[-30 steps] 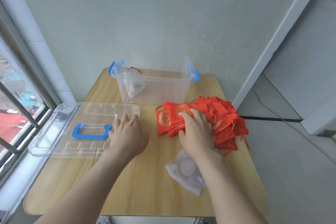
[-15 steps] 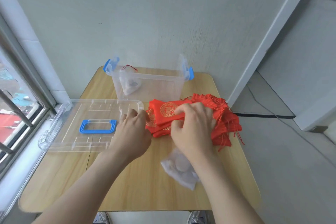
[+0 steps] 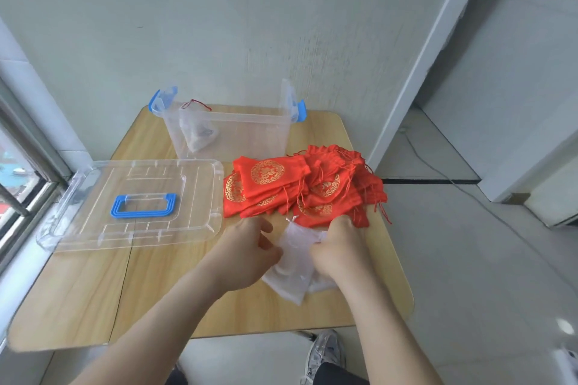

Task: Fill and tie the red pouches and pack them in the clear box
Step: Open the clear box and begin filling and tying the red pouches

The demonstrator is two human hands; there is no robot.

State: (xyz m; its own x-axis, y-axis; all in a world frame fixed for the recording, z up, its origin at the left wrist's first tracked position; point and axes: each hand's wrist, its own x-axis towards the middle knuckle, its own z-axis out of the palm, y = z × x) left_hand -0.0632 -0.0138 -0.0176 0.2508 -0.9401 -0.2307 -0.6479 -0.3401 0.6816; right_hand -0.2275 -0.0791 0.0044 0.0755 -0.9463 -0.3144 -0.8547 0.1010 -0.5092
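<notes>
A: Far left, what's showing?

B: Clear plastic lid with a blue handle is lying flat on the light wooden table, on the left side by the window.

A: Next?

B: Clear plastic box with blue latches is standing open at the far edge, just beyond the lid's far right corner. A white mesh pouch with a red drawstring is leaning inside at the left end.

A: Hands?

B: Left hand is pinching the left edge of a white sheer pouch, fingers and thumb curling in. That pouch is lying on the near side of the table, between both hands. Right hand is gripping its right edge, fingers curling down.

A: Red ones?

B: Pile of flat red fabric pouches with gold round prints is sitting on the table right of the lid, outside the box, just beyond both hands, with cords trailing off to the right.
</notes>
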